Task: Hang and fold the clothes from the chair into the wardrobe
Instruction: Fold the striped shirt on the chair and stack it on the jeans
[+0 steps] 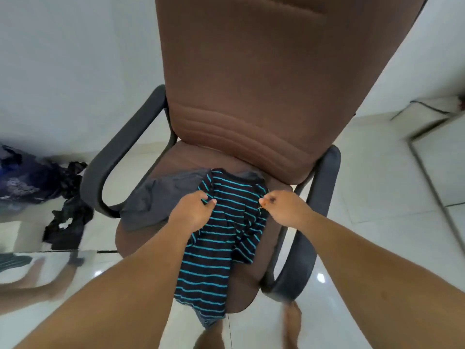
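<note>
**Shirt gripped at both shoulders on the chair seat**

Shirt (221,238), dark with thin turquoise stripes, is lying lengthwise down the middle of the chair (251,84) seat, its neckline sitting near the back edge where the seat meets the backrest and its hem spilling over the front edge and hanging toward the floor (377,172). The left hand (192,214) is pinching the left shoulder of the shirt, fingers curled into the cloth and thumb pressing on top. The right hand (281,207) is closing on the right shoulder, fingers bunched tight around a fold of fabric. A grey garment (161,197) is lying under and beside the shirt toward the seat's left edge, partly covered by it.

The shirt is looking like thin knit cotton: light, limp and quick to sag or twist, with nothing stiff to hold its shape. It is probably not slipping through a firm pinch, but it is likely stretching if pulled hard at the neck. The shoulder seams, where both hands are now working, seem the best place to hold, since lifting from there is letting the body drop straight for a hanger or a fold. The grey garment may be dragging along with it if the cloths are clinging, so a clean upward lift looks wiser than a sideways pull.

A dark heap of clothes (65,217) is lying on the floor left of the chair.
</note>
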